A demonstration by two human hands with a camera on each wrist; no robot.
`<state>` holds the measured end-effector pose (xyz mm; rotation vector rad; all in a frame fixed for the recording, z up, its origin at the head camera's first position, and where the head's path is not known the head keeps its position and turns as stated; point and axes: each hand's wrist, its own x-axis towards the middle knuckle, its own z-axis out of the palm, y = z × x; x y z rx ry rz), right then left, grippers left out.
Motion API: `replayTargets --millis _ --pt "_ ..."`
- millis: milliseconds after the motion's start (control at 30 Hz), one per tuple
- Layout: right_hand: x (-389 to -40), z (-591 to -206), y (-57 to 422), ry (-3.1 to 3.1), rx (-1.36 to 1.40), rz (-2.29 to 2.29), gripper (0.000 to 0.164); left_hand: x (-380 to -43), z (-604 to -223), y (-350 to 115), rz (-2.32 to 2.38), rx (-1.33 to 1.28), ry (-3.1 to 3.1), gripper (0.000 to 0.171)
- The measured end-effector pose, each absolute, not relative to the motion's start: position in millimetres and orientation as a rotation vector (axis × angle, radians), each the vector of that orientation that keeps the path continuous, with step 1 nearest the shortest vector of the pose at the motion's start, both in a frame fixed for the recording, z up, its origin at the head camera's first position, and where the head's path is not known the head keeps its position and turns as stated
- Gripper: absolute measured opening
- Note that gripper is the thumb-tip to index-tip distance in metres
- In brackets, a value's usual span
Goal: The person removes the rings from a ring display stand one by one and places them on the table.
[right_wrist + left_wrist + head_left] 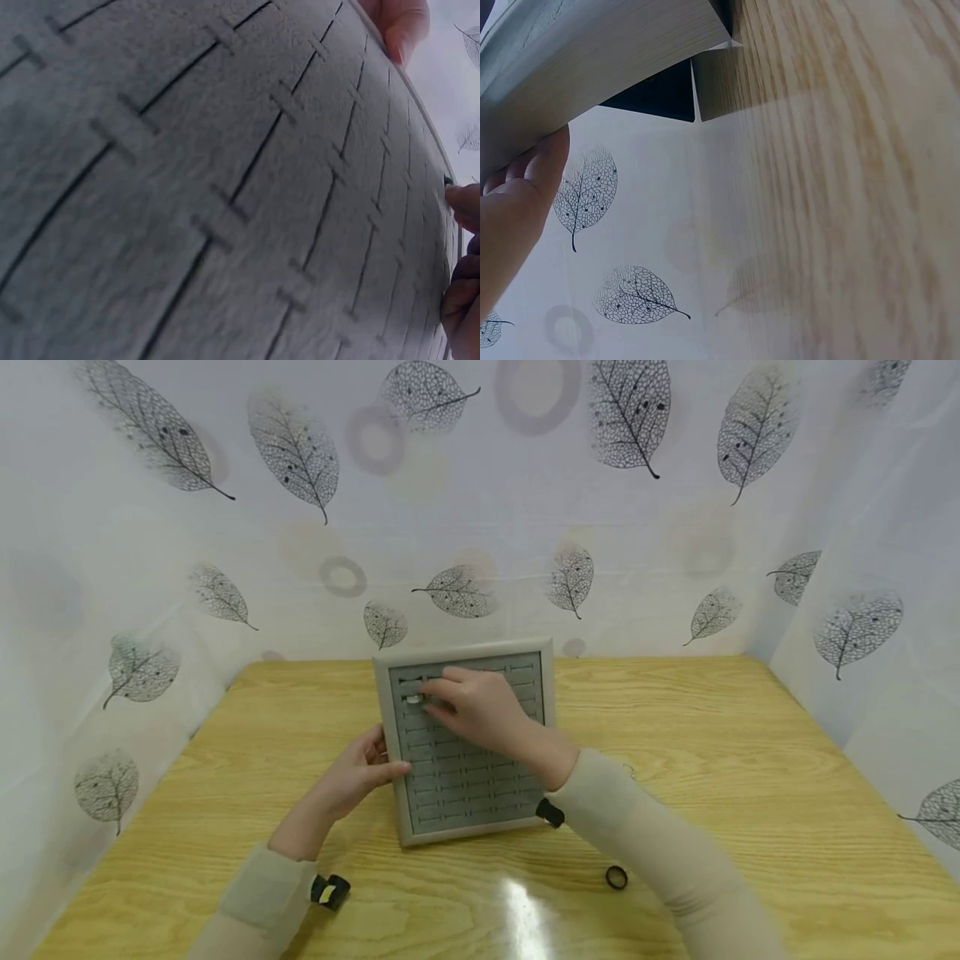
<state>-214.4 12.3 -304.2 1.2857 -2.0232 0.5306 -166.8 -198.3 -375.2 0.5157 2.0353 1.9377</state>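
Note:
A ring display board (465, 793), grey padding with rows of slots inside a pale frame, stands tilted back on the table. My left hand (360, 772) grips its left edge, thumb on the front; in the left wrist view the fingers (547, 161) reach behind the frame. At the upper left slots, a silver ring (414, 699) sits in the second row. My right hand (480, 706) pinches at this ring with thumb and forefinger. The right wrist view has the curled fingers (465, 292) close against the padding (247, 262), the ring mostly hidden there.
A black ring (617, 877) lies on the wooden table (697, 727) to the right of the board. Beside the right sleeve is a small thin ring (628, 771), partly covered. A leaf-print curtain (465, 527) encloses the table at the back and sides.

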Motion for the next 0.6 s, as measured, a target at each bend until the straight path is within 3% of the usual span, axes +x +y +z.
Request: replayTargets --millis 600 --pt "-219.4 -304.7 1.3 -1.888 1.424 0.474 0.005 -168.2 -376.1 -198.2 1.928 0.493 2.033 0.066"
